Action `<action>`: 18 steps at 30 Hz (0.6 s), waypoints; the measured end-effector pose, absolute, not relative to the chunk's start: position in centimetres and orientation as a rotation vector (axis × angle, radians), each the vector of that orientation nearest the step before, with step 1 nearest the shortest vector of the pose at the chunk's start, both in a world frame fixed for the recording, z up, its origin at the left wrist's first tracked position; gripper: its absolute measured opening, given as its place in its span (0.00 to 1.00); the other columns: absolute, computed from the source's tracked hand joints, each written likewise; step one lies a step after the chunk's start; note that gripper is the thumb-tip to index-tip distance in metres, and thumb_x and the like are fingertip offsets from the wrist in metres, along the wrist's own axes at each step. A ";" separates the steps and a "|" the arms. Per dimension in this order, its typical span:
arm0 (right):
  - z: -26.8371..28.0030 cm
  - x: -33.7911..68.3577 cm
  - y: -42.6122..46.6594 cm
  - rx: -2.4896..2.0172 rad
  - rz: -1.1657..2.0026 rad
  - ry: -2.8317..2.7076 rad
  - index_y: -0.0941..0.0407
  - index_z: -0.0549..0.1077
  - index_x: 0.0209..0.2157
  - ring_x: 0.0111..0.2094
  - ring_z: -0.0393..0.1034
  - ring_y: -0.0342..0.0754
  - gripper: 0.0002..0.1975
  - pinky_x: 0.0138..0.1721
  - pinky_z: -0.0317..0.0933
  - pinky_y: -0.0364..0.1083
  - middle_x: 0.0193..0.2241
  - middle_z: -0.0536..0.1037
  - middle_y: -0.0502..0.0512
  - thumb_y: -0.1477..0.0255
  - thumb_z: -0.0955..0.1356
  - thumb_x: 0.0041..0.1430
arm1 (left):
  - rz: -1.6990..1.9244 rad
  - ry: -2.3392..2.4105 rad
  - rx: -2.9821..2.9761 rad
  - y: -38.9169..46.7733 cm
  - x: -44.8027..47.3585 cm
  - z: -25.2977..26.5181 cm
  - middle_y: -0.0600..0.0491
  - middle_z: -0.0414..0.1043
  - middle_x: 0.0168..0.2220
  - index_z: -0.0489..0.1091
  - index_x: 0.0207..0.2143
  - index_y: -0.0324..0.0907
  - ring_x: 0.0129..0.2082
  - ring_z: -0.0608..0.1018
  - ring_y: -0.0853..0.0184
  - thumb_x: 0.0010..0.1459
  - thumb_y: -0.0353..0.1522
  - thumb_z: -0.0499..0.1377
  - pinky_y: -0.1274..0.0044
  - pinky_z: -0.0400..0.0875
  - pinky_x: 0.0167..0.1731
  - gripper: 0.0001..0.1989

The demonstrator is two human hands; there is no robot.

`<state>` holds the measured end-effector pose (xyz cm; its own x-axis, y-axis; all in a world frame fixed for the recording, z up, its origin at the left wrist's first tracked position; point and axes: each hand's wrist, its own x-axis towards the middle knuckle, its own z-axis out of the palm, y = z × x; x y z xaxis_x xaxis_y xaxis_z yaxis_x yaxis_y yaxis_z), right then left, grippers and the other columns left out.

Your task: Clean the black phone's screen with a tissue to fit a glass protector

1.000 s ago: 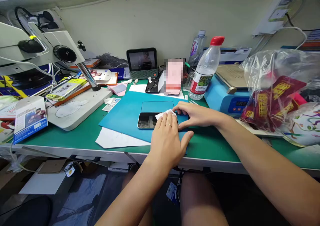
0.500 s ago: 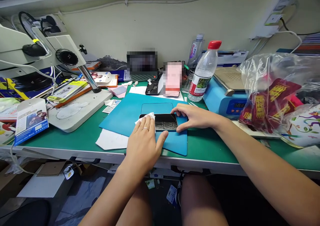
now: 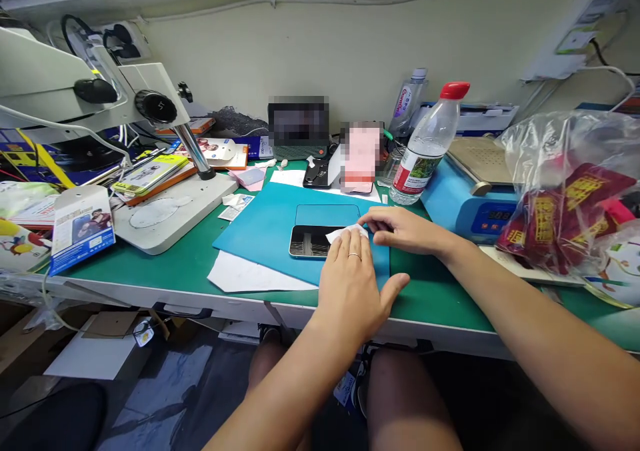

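Note:
A smartphone [image 3: 303, 243] lies face up on the blue mat [image 3: 260, 221], its dark screen showing reflections. My left hand [image 3: 350, 271], with a ring on one finger, presses a white wipe [image 3: 336, 235] against the right part of the screen. Its fingers lie together, fairly straight, and the thumb sticks out to the right. At the phone's upper right corner are the bent fingers of my right hand [image 3: 395, 228], which steadies it; the left hand and wipe partly hide the contact. Just behind the phone rests a clear sheet with a dark outline [image 3: 327, 214].
A microscope stand [image 3: 165, 228] takes up the left side, beside phone-accessory packets [image 3: 83, 231]. Farther back are a black phone [image 3: 317, 172] and a red-capped bottle [image 3: 425, 148]. On the right are a blue heating device [image 3: 460, 198] and a plastic bag [image 3: 565, 198] with red packets.
My left hand has slid the wipe from the left part of the screen to the right part. My right hand's thumb has drawn up from the phone's lower right edge. The view has shifted slightly.

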<state>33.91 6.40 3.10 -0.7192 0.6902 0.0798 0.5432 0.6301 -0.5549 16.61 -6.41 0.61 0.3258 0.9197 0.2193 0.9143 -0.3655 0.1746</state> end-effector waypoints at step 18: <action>3.4 34.1 6.1 -1.092 0.760 -2.654 0.56 0.76 0.55 0.40 0.69 0.55 0.40 0.42 0.64 0.52 0.41 0.76 0.57 0.41 0.75 0.50 | 0.284 1.794 2.583 -9.4 7.5 0.2 0.37 0.49 0.76 0.52 0.75 0.28 0.77 0.54 0.47 0.76 0.51 0.44 0.50 0.55 0.72 0.40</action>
